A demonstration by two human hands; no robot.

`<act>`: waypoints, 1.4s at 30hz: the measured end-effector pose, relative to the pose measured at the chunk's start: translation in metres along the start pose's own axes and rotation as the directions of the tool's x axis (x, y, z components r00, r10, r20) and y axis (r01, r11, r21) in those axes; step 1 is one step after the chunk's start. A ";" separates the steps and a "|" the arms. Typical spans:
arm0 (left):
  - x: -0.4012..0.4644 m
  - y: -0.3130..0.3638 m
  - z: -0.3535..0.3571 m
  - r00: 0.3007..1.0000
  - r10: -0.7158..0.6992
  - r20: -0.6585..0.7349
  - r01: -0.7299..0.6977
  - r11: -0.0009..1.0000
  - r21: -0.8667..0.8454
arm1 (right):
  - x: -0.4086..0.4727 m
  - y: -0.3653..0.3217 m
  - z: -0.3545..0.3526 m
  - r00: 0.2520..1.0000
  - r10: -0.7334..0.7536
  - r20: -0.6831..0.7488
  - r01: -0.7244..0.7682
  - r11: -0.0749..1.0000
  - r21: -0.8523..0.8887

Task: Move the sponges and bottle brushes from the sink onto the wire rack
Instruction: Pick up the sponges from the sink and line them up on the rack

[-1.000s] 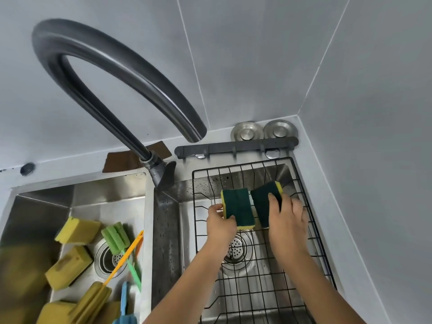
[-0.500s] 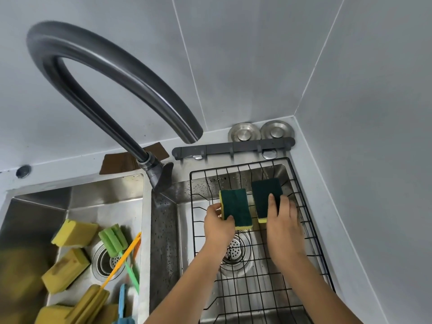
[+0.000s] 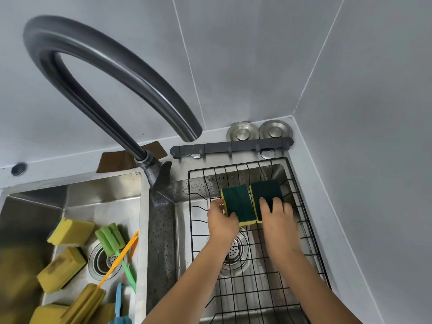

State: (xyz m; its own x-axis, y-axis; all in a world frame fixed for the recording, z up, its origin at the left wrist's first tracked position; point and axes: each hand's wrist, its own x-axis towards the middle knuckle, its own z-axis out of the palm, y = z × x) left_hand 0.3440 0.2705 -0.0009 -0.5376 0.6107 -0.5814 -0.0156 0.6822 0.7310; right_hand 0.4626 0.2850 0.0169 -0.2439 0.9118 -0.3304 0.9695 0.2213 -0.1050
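Two green-topped yellow sponges lie side by side, green face up, at the far end of the black wire rack (image 3: 311,232) over the right basin. My left hand (image 3: 221,220) grips the left sponge (image 3: 238,203) by its near left corner. My right hand (image 3: 278,218) rests flat on the right sponge (image 3: 265,192), fingers over its near half. In the left basin (image 3: 77,199) lie several yellow sponges (image 3: 70,231), a green bottle brush (image 3: 109,238), a yellow-handled brush (image 3: 117,261) and a blue brush (image 3: 119,302).
A tall curved grey faucet (image 3: 112,66) arches over the divider between the basins. A dark hook rail (image 3: 231,147) and two metal drain plugs (image 3: 243,130) sit behind the rack. Grey walls close in at the back and right.
The right sponge has been lowered from tilted to flat beside the left one, and my right hand has settled on it. My left hand has stayed on its sponge.
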 end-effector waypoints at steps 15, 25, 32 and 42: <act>0.002 -0.005 -0.002 0.985 0.144 0.092 -0.155 0.980 0.126 | 0.000 -0.001 0.002 1.000 0.021 -0.007 -0.021 1.000 -0.018; 0.007 -0.006 0.001 0.992 0.120 0.026 -0.123 0.963 0.242 | -0.003 0.000 0.006 1.000 -0.022 -0.015 0.022 0.999 -0.039; -0.007 0.005 -0.007 0.998 0.010 0.070 -0.015 0.997 0.075 | -0.018 -0.003 0.001 1.000 0.024 0.007 -0.025 0.998 0.058; -0.053 0.020 -0.056 0.985 -0.010 0.173 0.032 0.992 -0.123 | -0.059 -0.019 -0.015 0.999 -0.029 -0.017 0.030 0.992 0.126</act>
State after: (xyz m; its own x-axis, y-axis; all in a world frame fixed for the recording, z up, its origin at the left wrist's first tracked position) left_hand 0.3249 0.2297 0.0645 -0.3837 0.6640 -0.6418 -0.1360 0.6468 0.7504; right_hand 0.4592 0.2322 0.0524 -0.2711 0.9107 -0.3116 0.9511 0.2035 -0.2325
